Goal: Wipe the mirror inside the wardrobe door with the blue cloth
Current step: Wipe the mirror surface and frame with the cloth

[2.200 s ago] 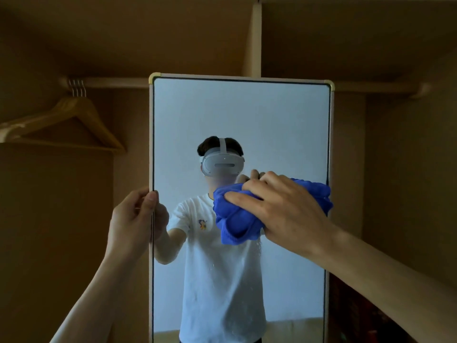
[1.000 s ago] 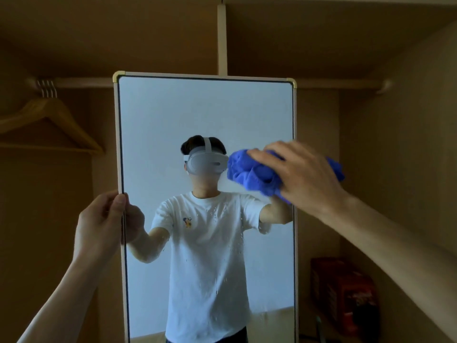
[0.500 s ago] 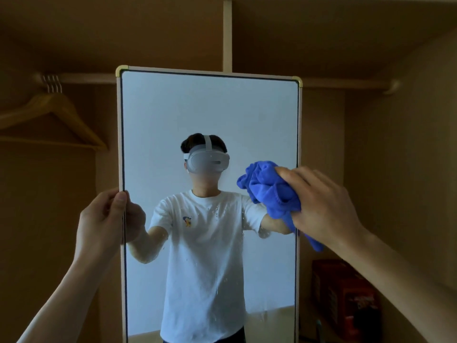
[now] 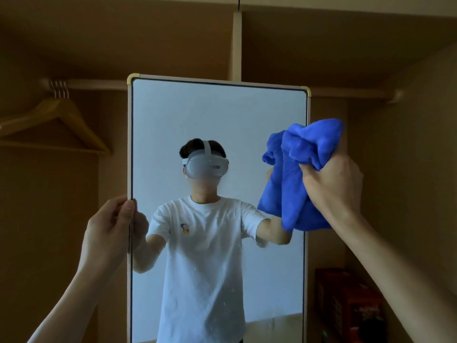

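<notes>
A tall mirror (image 4: 217, 115) with a pale frame and gold corners stands in front of me inside the wardrobe. It reflects a person in a white T-shirt. My left hand (image 4: 108, 224) grips the mirror's left edge at mid height, thumb on the front. My right hand (image 4: 333, 186) grips the bunched blue cloth (image 4: 301, 174) at the mirror's right edge. The cloth hangs from my fist and covers part of the right frame. Small water spots dot the lower glass.
A wooden hanger (image 4: 57, 125) hangs from the rail (image 4: 99, 83) at upper left. A red box (image 4: 346, 305) sits on the wardrobe floor at lower right. A vertical wooden divider (image 4: 237, 45) rises behind the mirror. The wardrobe's side wall is at the far right.
My right hand has carried the cloth from the mirror's middle to its right edge, and it now grips the cloth in a fist with part hanging down. My left hand has kept its hold.
</notes>
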Demonstrator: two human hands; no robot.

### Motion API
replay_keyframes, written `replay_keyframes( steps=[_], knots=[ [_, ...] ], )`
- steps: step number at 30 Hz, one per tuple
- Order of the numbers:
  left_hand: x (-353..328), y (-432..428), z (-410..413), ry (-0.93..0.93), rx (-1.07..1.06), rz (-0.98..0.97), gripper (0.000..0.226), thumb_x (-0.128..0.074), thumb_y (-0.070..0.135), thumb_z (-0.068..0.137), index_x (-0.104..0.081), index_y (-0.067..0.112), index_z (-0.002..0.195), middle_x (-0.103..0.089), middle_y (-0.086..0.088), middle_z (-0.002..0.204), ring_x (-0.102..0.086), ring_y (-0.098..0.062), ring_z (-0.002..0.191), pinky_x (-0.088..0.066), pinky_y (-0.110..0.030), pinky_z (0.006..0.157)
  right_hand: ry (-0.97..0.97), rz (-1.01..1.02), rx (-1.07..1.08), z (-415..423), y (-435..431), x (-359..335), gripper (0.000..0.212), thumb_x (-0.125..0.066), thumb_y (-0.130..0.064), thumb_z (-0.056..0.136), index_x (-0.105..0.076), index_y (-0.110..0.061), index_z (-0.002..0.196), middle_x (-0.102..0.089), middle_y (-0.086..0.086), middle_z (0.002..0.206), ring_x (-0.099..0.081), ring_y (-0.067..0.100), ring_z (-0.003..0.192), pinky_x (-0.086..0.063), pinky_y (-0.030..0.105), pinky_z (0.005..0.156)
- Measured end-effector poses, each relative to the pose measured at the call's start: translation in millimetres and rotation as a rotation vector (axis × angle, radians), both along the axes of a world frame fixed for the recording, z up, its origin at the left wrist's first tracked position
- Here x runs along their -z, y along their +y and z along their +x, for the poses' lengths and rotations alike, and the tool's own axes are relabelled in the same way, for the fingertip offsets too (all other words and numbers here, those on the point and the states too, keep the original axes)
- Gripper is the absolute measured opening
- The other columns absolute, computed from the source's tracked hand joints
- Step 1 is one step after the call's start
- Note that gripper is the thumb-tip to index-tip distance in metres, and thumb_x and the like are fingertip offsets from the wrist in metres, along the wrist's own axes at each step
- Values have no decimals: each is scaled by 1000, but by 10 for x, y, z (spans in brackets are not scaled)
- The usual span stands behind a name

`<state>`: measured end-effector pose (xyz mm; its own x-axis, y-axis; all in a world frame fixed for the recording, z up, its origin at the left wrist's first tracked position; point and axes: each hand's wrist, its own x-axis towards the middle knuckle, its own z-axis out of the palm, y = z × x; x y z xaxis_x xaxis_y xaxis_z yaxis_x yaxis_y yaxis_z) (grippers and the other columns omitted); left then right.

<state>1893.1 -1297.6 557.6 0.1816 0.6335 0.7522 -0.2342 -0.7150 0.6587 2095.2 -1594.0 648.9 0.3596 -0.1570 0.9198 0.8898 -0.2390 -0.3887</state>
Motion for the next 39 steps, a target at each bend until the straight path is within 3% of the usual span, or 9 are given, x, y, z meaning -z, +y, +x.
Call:
replay_keyframes(
  steps=[3, 5, 6, 10, 13, 16, 19, 33, 39],
  knots=[
    [-14, -28, -32, 2, 25, -6, 18, -52, 33, 103, -66, 33, 92, -72, 5, 76, -71, -17, 69, -59, -41, 60, -9, -7, 103, 38, 56, -23, 43, -68, -17, 87, -52, -17, 128, -64, 0, 98, -42, -30, 86, -29, 26, 92],
    [-20, -65, -45, 9, 35, -6, 23, -51, 34, 104, -66, 34, 87, -72, 6, 76, -70, -23, 66, -60, -51, 63, -25, -30, 138, 7, 137, 11, 44, -68, -21, 87, -49, -21, 126, -57, -5, 96, -49, -16, 73, -42, 26, 68],
    [-18, -83, -48, 13, 44, -10, 25, -50, 34, 105, -66, 32, 85, -71, 3, 74, -70, -28, 66, -60, -56, 64, -35, -40, 158, 4, 183, 26, 44, -68, -21, 85, -50, -20, 125, -54, -7, 95, -47, -9, 68, -35, 22, 56],
    [-27, -113, -46, 34, 85, -37, 34, -50, 43, 101, -67, 21, 82, -70, -6, 70, -69, -36, 68, -58, -62, 64, -28, -79, 231, -49, 306, 4, 45, -67, -25, 83, -55, -18, 126, -61, 0, 99, -52, 19, 80, -36, 22, 63],
    [-35, -106, -44, 42, 91, -36, 38, -48, 42, 103, -66, 17, 80, -69, -10, 73, -67, -36, 70, -56, -56, 65, -5, -79, 204, -191, 393, 0, 47, -68, -25, 84, -53, -21, 129, -64, 3, 113, -59, 23, 95, -44, 37, 75],
    [-33, -98, -47, 45, 85, -27, 39, -48, 39, 105, -64, 18, 76, -68, -6, 69, -67, -33, 66, -52, -44, 60, -44, -87, 182, -371, 488, -11, 44, -66, -23, 87, -53, -20, 129, -60, -4, 115, -54, 14, 96, -44, 35, 79],
    [-28, -69, -42, 39, 125, -67, 36, -50, 39, 105, -66, 20, 78, -70, -11, 77, -69, -35, 72, -56, -53, 68, -72, -182, 249, -506, 631, -52, 35, -60, -30, 92, -57, -18, 125, -63, -1, 105, -62, 17, 87, -51, 35, 75],
    [-21, 46, -68, 81, 106, 19, 26, -49, 37, 105, -68, 45, 90, -71, 12, 77, -65, -6, 76, -49, -39, 75, -206, -330, 265, -1243, 1510, 18, 67, -73, -26, 73, -56, -12, 136, -60, 7, 95, -59, 26, 71, -30, 28, 54],
    [-5, 66, -85, 121, 161, 19, 31, -47, 37, 106, -66, 55, 89, -70, 10, 84, -65, -11, 82, -48, -32, 73, -275, -419, 277, -1424, 1737, 107, 79, -85, -25, 58, -59, -9, 131, -61, 6, 92, -60, 24, 69, -28, 24, 51]
  ],
)
